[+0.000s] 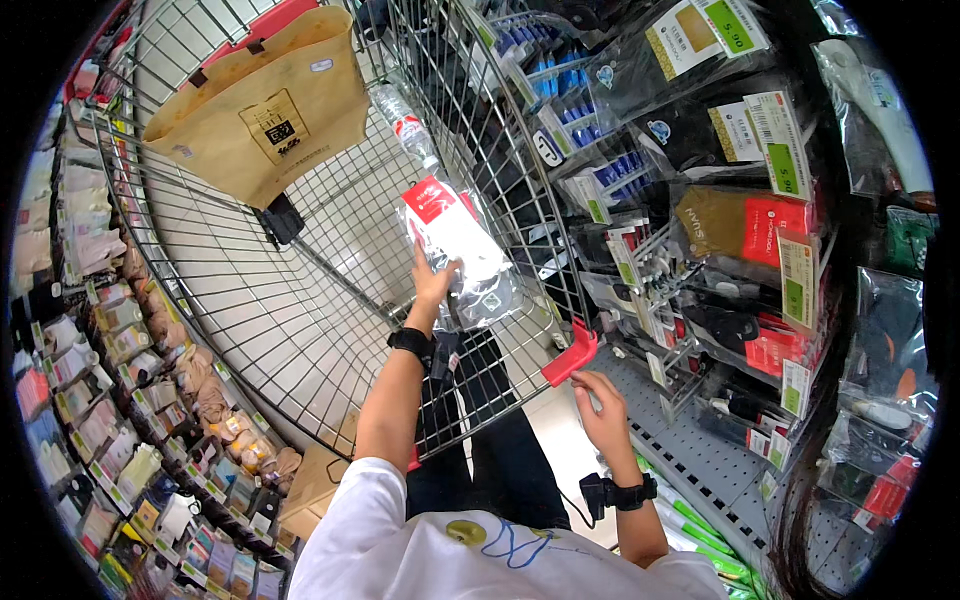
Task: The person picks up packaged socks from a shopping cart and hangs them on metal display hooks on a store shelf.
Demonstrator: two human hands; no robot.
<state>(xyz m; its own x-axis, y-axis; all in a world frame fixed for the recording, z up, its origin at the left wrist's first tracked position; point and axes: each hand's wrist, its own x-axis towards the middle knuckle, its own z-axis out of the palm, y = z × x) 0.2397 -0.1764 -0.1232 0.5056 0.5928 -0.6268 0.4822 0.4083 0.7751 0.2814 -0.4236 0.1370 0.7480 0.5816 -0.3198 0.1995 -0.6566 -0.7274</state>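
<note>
My left hand [433, 283] reaches into a wire shopping cart [330, 270] and grips the left edge of a clear plastic packet [472, 236] with a red-and-white card. White contents, apparently socks, show under the shiny wrap. Below it lies another clear packet [489, 300] with dark contents, partly covered. A clear plastic bottle [405, 124] with a red-and-white label rests just beyond the packets. My right hand [604, 412] is beside the cart's red corner piece [571, 354], fingers slightly curled and apart. Whether its fingertips touch that corner is hard to tell.
A brown paper bag [262, 105] with printing leans at the cart's far left. Packaged socks [739, 225] hang on hooks at the right, above a perforated grey shelf [697, 450]. More packets [112, 420] fill the left shelves. A cardboard box [319, 480] stands near my left side.
</note>
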